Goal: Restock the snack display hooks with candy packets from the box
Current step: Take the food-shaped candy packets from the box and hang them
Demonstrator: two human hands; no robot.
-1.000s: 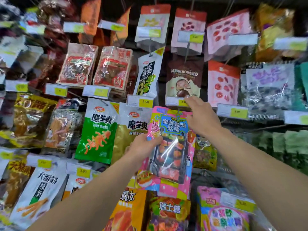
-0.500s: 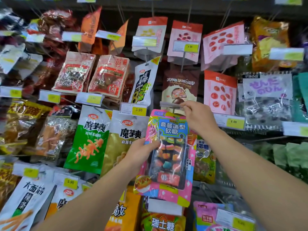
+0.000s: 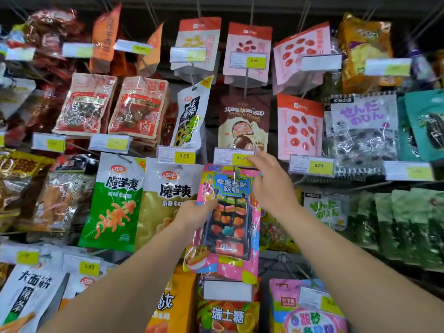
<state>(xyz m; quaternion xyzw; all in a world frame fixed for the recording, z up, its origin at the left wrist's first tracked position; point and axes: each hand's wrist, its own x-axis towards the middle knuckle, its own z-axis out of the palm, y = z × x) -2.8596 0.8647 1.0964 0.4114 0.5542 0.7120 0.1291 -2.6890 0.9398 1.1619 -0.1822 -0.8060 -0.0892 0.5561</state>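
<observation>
At mid-rack, the left hand (image 3: 192, 213) pinches the pink candy packet (image 3: 228, 219) by its edge, evidently to steady it. The right hand (image 3: 269, 186) grips the packet's top, one finger on the price tag (image 3: 234, 156), seemingly clearing the hook.

Pink gummy-candy packet (image 3: 228, 219) hangs below the 5.00 price tag (image 3: 234, 156), right of the beige konjac pouch (image 3: 165, 200), left hand (image 3: 192, 213) at its left edge, right hand (image 3: 271, 183) at its top right corner.

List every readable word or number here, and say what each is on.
"3.90": price tag above the beige packet.
"5.00": price tag above the pink candy packet.
"5.00": price tag further right.
"3.90": price tag, lower left.
"瑞士糖": fruit candy bag.
Other tags: blurred.
</observation>
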